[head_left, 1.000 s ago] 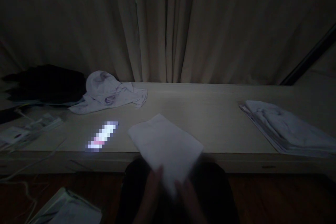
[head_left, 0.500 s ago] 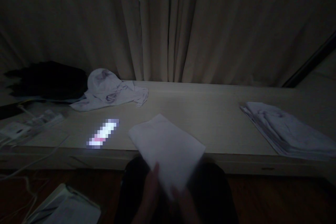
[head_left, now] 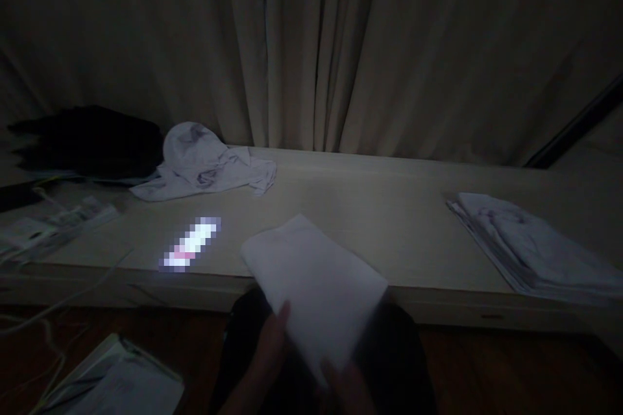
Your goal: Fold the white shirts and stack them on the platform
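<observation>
A flat white rectangular sheet (head_left: 316, 285), paper or folded cloth, is tilted over my lap, its far corner reaching above the desk. My left hand (head_left: 272, 340) grips its left edge, thumb on top and the other fingers hidden beneath. At the near corner, my right hand (head_left: 343, 382) holds the sheet too, blurred and dim. Off to the right on the desk lies a stack of folded white cloths (head_left: 525, 243).
A crumpled white cloth (head_left: 209, 165) and a black pile (head_left: 92, 142) lie at the back left of the desk (head_left: 370, 207). Closer is a glowing pixelated rectangle (head_left: 189, 245). Cables (head_left: 63, 311) hang over the left edge, above an open container (head_left: 121, 376) on the floor.
The sheet has shifted slightly right and down in the picture, still in both hands. The camera view has moved a little.
</observation>
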